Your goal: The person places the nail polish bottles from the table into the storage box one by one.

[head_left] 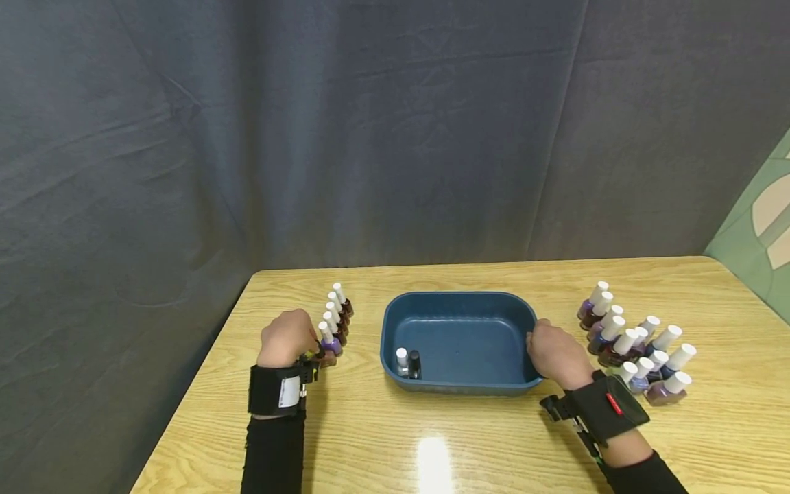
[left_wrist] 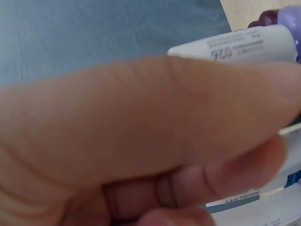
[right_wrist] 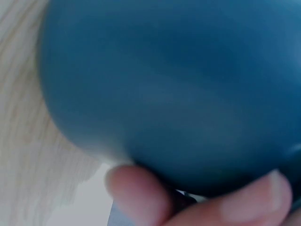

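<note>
A nail polish bottle with a brownish body stands at the near end of a short row at left. My left hand pinches it by the top, its cap hidden behind the fingers. Beside it is a purple nail polish bottle with a white cap. In the left wrist view the thumb fills much of the picture, with a white cap just beyond. At the middle sits a blue plastic bin; my right hand grips its right rim, thumb and fingers at the edge.
Inside the bin's near left corner stand a white-capped bottle and a black-capped bottle. Several white-capped bottles cluster on the table at right, close to the right wrist. A dark grey curtain hangs behind the table.
</note>
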A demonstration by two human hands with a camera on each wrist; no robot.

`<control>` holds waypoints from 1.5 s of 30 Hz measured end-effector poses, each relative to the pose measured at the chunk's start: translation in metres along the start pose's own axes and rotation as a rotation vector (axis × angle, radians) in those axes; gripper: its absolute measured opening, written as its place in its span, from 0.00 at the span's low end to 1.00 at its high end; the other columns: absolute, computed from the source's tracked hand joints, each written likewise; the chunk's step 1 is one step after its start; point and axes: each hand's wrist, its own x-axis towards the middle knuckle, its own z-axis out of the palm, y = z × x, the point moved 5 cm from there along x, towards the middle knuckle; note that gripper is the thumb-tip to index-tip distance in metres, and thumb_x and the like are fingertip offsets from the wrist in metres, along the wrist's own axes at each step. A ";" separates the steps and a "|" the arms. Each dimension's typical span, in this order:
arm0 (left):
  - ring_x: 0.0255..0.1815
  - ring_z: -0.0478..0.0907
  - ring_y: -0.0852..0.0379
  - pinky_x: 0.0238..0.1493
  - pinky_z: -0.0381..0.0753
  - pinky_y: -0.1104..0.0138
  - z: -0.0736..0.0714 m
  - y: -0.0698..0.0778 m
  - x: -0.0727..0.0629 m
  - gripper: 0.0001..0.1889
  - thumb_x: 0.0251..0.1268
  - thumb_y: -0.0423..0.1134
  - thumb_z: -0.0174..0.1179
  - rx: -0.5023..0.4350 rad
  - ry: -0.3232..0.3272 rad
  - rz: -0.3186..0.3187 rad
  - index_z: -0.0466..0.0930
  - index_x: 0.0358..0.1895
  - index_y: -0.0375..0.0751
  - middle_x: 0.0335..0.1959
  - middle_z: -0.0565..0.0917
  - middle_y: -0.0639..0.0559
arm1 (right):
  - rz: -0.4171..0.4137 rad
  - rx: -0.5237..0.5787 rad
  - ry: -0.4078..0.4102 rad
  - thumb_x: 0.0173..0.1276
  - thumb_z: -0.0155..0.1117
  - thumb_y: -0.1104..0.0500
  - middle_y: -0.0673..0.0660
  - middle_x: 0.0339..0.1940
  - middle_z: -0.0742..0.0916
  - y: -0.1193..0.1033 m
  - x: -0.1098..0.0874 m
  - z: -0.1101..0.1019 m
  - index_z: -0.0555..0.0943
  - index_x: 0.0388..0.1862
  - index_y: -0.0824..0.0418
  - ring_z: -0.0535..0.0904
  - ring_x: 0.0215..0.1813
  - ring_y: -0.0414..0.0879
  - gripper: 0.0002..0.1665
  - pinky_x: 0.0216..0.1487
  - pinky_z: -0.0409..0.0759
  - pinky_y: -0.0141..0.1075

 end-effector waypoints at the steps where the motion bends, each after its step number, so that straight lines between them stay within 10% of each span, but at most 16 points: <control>1: 0.21 0.72 0.55 0.22 0.71 0.62 0.001 0.000 0.001 0.05 0.41 0.32 0.67 0.004 0.000 -0.003 0.81 0.16 0.42 0.19 0.80 0.51 | -0.001 0.001 0.002 0.69 0.42 0.63 0.65 0.21 0.77 0.000 0.000 0.000 0.68 0.37 0.80 0.74 0.23 0.51 0.16 0.24 0.70 0.41; 14: 0.21 0.72 0.55 0.21 0.70 0.61 -0.002 0.005 0.001 0.13 0.42 0.37 0.67 0.105 0.009 -0.003 0.73 0.10 0.43 0.17 0.76 0.51 | -0.012 0.006 0.008 0.69 0.42 0.64 0.65 0.21 0.77 0.000 0.000 0.000 0.68 0.36 0.80 0.74 0.23 0.51 0.16 0.24 0.71 0.42; 26: 0.14 0.56 0.61 0.16 0.53 0.69 -0.025 0.017 -0.031 0.21 0.48 0.41 0.65 0.037 0.112 0.070 0.66 0.05 0.49 0.08 0.57 0.60 | -0.020 -0.004 0.019 0.69 0.42 0.64 0.64 0.20 0.77 0.000 0.000 0.000 0.68 0.35 0.80 0.74 0.23 0.50 0.16 0.24 0.71 0.42; 35: 0.18 0.72 0.62 0.18 0.64 0.69 -0.044 0.038 -0.051 0.02 0.51 0.43 0.67 -0.077 0.378 0.282 0.86 0.26 0.51 0.21 0.84 0.57 | -0.017 0.000 0.017 0.69 0.42 0.64 0.65 0.20 0.77 0.000 0.000 0.000 0.68 0.36 0.81 0.74 0.23 0.51 0.17 0.24 0.70 0.42; 45: 0.28 0.82 0.60 0.32 0.79 0.66 -0.032 0.087 -0.050 0.09 0.55 0.40 0.65 -0.285 0.521 0.575 0.85 0.38 0.45 0.29 0.86 0.52 | 0.001 -0.001 0.010 0.69 0.42 0.63 0.65 0.21 0.77 0.000 0.000 0.000 0.68 0.37 0.80 0.75 0.23 0.51 0.16 0.24 0.71 0.42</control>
